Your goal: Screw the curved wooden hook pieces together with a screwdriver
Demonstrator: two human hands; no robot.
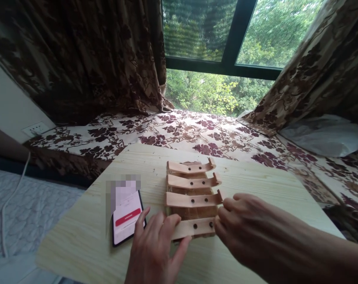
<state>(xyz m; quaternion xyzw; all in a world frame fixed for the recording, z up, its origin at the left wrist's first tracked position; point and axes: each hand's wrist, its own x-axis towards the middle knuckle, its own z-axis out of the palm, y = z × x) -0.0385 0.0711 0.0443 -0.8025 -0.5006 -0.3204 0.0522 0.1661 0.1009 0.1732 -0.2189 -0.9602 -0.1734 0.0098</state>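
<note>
Several pale wooden pieces, each slightly bent with two dark round holes, lie in a row across a brown block (193,213) that looks wrapped in clear tape. Three of them, the far piece (181,167), the second piece (181,182) and the third piece (179,199), end in an upturned hook on the right. My left hand (157,240) pinches the left end of the nearest wooden piece (186,227) between thumb and fingers. At that piece's right end, my right hand (241,221) is closed with curled fingers, covering the tip. Whatever else its fingers hold is hidden.
Beside my left hand a phone (128,230) with a lit screen lies on the light wooden table (84,232). Behind stands a ledge with a flowered cover (191,132), below a window with curtains (122,59). A white plastic bag (323,134) rests at right.
</note>
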